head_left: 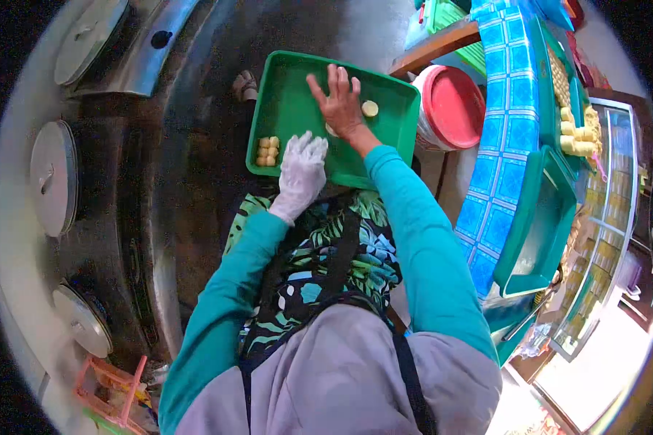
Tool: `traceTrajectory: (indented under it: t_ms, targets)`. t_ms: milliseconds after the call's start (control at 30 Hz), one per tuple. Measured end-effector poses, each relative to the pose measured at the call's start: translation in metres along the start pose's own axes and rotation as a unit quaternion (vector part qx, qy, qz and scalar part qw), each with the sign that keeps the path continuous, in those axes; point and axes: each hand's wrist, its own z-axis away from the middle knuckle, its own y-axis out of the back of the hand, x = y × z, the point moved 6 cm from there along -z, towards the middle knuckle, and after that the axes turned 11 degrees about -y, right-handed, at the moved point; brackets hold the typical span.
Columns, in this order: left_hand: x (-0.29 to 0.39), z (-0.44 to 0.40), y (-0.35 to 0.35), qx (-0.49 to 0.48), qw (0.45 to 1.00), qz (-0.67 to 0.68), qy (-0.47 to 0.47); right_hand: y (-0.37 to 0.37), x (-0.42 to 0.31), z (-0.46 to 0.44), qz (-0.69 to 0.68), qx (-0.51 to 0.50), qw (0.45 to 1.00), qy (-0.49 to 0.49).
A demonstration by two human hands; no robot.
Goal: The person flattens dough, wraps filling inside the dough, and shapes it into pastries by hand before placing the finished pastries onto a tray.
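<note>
A green tray (pixel 286 76) lies across my lap. My left hand (pixel 301 168), in a thin white glove, is over the tray's near edge with its fingers stretched out, and nothing shows in it. Left of it, several small pale dough balls (pixel 267 151) sit packed together in the tray's near left corner. My right hand (pixel 341 109) is bare, palm down over the middle of the tray with fingers spread. A round pale dough piece (pixel 370 109) lies just right of it. Another pale piece (pixel 331 130) shows partly beneath the right hand; the rest is hidden.
To the right stand a white bucket with a red lid (pixel 461 105) and a table with a blue checked cover (pixel 495 145). That table bears another green tray (pixel 537 225) and stacked yellowish pieces (pixel 579 138). Large lidded pots (pixel 53 177) line the left side.
</note>
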Motion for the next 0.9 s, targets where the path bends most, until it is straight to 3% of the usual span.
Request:
traceTrajectory:
  t_ms: [100,133,367,500,567,733,833,900]
  targets:
    - [-0.009,0.018,-0.009,0.001,0.999,0.025,0.034,-0.004,0.005,0.006,-0.022,0.017,0.999,-0.044]
    - [-0.005,0.013,-0.006,0.009,0.999,0.032,-0.002,-0.002,0.013,0.0,-0.043,0.028,0.996,-0.071]
    - [0.002,0.026,-0.012,0.018,0.999,0.033,0.002,0.001,-0.01,0.001,-0.021,0.019,0.999,-0.015]
    - [-0.003,0.022,-0.002,0.022,0.999,0.038,-0.005,0.006,-0.004,-0.005,-0.035,0.037,0.998,-0.044]
    - [-0.004,0.018,-0.004,0.023,0.999,0.028,-0.005,0.011,-0.006,-0.011,-0.033,0.018,0.999,0.005]
    - [-0.007,0.016,-0.004,0.031,0.999,0.042,-0.003,0.005,-0.028,-0.004,-0.002,0.03,0.999,-0.033]
    - [-0.011,0.013,-0.004,0.031,0.998,0.056,0.004,0.019,-0.016,-0.014,-0.052,0.054,0.997,-0.035]
    - [-0.019,0.015,-0.011,0.009,0.997,0.053,0.057,0.035,0.018,-0.012,-0.196,0.098,0.963,-0.159]
